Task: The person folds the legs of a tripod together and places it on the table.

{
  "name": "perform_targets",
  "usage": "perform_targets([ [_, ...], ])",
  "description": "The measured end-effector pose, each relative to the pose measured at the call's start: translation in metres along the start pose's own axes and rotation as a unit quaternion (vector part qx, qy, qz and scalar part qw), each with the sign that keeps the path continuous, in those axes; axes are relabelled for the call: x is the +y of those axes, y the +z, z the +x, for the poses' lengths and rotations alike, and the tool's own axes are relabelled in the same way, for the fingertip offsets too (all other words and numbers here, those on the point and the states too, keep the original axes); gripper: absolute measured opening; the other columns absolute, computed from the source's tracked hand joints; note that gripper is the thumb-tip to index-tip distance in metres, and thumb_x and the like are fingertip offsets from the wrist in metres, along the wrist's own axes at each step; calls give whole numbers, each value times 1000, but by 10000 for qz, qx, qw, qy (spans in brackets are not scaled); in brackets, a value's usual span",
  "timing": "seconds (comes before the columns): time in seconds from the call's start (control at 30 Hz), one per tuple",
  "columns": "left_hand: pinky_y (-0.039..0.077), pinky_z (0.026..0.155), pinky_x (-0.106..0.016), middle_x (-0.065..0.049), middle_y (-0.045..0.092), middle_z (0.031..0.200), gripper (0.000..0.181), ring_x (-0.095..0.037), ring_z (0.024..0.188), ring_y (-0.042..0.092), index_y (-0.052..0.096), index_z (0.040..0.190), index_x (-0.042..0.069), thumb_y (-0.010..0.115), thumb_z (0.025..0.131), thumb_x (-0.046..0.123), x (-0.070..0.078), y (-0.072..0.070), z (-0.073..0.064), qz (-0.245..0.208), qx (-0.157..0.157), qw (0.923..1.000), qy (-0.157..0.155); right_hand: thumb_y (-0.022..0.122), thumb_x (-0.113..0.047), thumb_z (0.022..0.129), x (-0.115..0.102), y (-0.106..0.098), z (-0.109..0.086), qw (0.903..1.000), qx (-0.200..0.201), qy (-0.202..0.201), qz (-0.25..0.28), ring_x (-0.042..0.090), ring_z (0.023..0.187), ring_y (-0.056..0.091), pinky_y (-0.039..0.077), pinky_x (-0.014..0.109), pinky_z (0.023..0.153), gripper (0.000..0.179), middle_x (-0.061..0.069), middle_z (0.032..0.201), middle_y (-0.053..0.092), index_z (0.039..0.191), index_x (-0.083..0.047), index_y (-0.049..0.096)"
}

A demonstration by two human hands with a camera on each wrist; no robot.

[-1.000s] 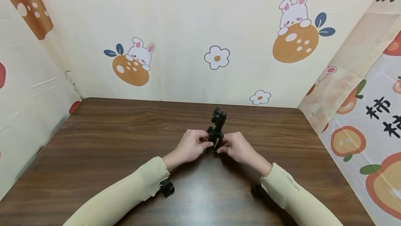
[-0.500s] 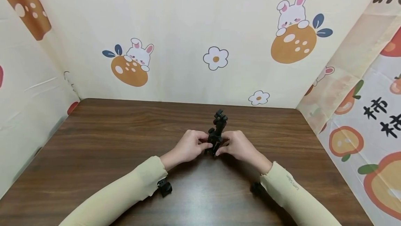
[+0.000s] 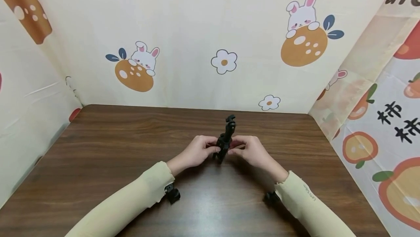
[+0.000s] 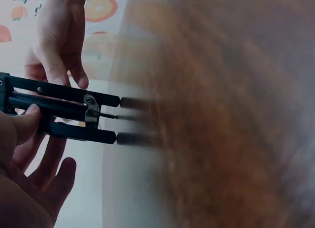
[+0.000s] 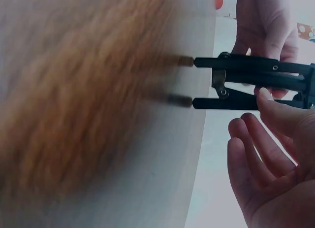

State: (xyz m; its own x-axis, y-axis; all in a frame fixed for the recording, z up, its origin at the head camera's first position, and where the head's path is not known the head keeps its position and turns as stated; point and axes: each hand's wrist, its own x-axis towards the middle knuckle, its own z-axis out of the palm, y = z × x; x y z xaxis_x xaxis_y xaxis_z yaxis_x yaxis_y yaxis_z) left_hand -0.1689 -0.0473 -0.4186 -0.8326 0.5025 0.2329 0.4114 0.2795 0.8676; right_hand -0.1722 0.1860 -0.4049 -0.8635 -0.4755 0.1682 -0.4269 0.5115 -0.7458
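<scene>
A small black tabletop tripod (image 3: pixel 224 142) stands upright on the brown table, its legs close together and its head bent at the top. My left hand (image 3: pixel 196 152) pinches it from the left, thumb in front. From the right, my right hand (image 3: pixel 251 152) holds it with thumb and index finger. Seen close in the left wrist view, the tripod (image 4: pixel 74 94) has slim legs round a central column, with a metal brace near their feet. The right wrist view shows my thumb against one leg of the tripod (image 5: pixel 236 104), the other fingers loosely bent below.
The wooden tabletop (image 3: pixel 124 135) runs back to a cream cloth wall (image 3: pixel 187 22) printed with rabbits and flowers. Another printed cloth (image 3: pixel 400 94) hangs along the right side. A small black camera (image 3: pixel 172 194) is strapped under the left sleeve, another (image 3: pixel 271 197) under the right.
The tripod has turned between my hands; its lower part, with a gap showing between the legs before, now looks narrower. My right thumb has shifted slightly up. The head view has drifted slightly right.
</scene>
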Motion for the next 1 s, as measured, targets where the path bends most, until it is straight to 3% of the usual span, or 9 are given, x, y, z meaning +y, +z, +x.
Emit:
perform_targets([
  [0.2, 54, 81, -30, 2, 73, 102, 14, -10, 94, 67, 74, 106, 10, 67, 95, 6, -6, -3, 3, 95, 52, 9999, -97, 81, -10, 84, -3, 7, -1, 9997, 232, 19, -28, 11, 82, 69, 57, 30, 72, 10, -7, 86, 73, 89, -16, 75],
  [0.4, 54, 82, -29, 0, 72, 106, 18, -12, 94, 67, 72, 111, 9, 70, 93, 7, -3, -8, -1, 202, 204, 9993, -259, 80, -9, 85, -10, 12, -3, 9982, 497, 125, -304, 9, 74, 67, 56, 27, 64, 15, -7, 81, 72, 78, -18, 70],
  [0.6, 54, 82, -32, -4, 71, 108, 24, -16, 94, 67, 71, 112, 9, 75, 88, 5, 6, -12, -7, 49, 343, 9988, -358, 80, -10, 84, -18, 14, -7, 9956, 674, 308, -571, 8, 72, 68, 55, 27, 61, 19, -6, 80, 72, 75, -18, 66],
  [0.83, 55, 77, -31, 2, 71, 99, 27, -12, 89, 67, 71, 108, 9, 82, 84, 10, 7, -6, -8, 76, 369, 9991, -179, 81, -7, 82, -21, 19, -9, 9928, 924, 233, -723, 7, 71, 67, 55, 28, 62, 22, -8, 75, 69, 74, -18, 64],
  [1.0, 55, 76, -33, 5, 70, 94, 25, -8, 84, 67, 71, 104, 11, 83, 82, 11, 5, 0, -5, 139, 444, 9987, -188, 81, -8, 83, -21, 21, -10, 9955, 774, 116, -542, 7, 74, 67, 55, 29, 66, 14, -10, 78, 69, 82, -16, 69],
])
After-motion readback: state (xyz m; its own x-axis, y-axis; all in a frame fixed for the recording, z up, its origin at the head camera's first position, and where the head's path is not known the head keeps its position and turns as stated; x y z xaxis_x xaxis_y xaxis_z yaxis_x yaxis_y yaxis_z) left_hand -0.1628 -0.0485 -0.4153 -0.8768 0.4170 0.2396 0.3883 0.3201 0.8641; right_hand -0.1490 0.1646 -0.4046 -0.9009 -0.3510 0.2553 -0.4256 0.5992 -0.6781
